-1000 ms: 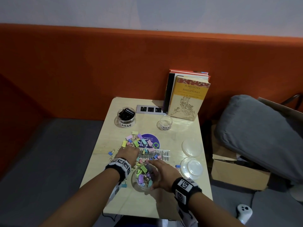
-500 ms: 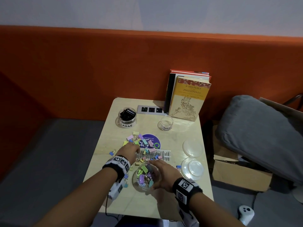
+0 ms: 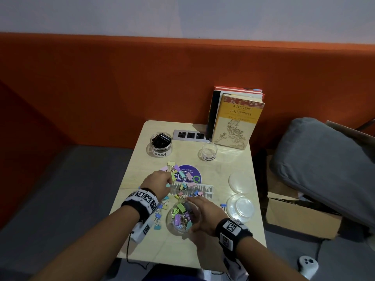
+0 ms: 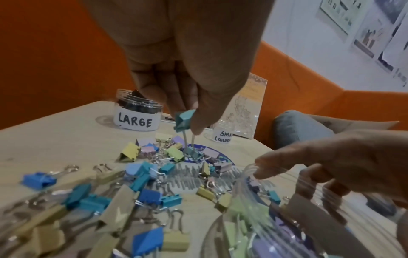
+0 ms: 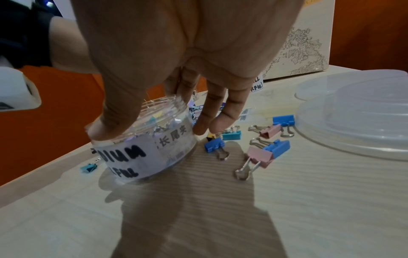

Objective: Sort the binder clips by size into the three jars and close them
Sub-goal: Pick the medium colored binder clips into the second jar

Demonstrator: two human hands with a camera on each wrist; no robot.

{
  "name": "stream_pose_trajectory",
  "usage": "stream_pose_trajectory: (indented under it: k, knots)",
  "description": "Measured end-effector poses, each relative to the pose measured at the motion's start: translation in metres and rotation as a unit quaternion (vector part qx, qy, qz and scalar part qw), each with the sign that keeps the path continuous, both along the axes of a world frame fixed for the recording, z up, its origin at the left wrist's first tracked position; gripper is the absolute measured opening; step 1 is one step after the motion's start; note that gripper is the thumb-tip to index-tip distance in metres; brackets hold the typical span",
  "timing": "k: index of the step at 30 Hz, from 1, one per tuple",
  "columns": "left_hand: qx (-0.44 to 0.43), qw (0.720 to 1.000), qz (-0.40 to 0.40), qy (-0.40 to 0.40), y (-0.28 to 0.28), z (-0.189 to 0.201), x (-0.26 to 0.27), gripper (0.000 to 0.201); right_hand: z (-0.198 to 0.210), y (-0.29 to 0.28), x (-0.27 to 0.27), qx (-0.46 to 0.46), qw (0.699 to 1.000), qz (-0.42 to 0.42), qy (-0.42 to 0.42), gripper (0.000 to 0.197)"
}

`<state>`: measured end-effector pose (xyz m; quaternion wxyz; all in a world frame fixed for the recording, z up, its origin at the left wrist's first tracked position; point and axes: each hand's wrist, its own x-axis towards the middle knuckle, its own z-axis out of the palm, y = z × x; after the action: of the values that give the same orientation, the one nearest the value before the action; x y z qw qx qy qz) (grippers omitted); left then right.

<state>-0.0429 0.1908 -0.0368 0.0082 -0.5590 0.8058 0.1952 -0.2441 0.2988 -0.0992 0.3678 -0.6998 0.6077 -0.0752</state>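
My left hand [image 3: 160, 182] [image 4: 187, 120] pinches a teal binder clip [image 4: 183, 120] above the pile of coloured clips [image 3: 183, 180] [image 4: 152, 160], its wire handles hanging down. My right hand [image 3: 199, 211] [image 5: 154, 125] grips the rim of the open medium jar [image 3: 180, 219] [image 5: 145, 148], which stands on the table near the front and holds pastel clips. The large jar [image 3: 161, 144] [image 4: 138, 112] with black clips stands open at the back left. The small jar [image 3: 209, 152] stands open at the back middle, and I see no clips in it.
Two clear lids [image 3: 241, 207] [image 5: 357, 115] lie at the table's right edge. Books [image 3: 236, 120] lean against the orange wall behind a socket strip [image 3: 190, 135]. Loose clips [image 5: 262, 153] lie between the medium jar and the lids. A cardboard box and grey cushion [image 3: 324, 165] sit right of the table.
My left hand has drawn back from the far part of the pile and lifted with the teal clip pinched. My right hand has stayed on the medium jar.
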Motion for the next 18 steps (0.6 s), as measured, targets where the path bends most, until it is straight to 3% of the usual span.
stream_pose_trajectory:
  k: [4, 11, 18]
  knots:
    - [0.05, 0.996, 0.042, 0.057, 0.004, 0.008, -0.003, 0.013, 0.004, 0.0, 0.001, 0.0, 1.0, 0.0, 0.002, 0.104]
    - [0.088, 0.991, -0.048, 0.09, 0.031, 0.009, -0.014, 0.016, 0.014, 0.001, 0.003, 0.001, 1.0, 0.002, -0.003, 0.104]
    - [0.102, 0.978, -0.088, 0.16, 0.048, 0.003, -0.01, 0.016, 0.02, 0.001, 0.004, 0.009, 1.0, 0.001, -0.004, 0.104]
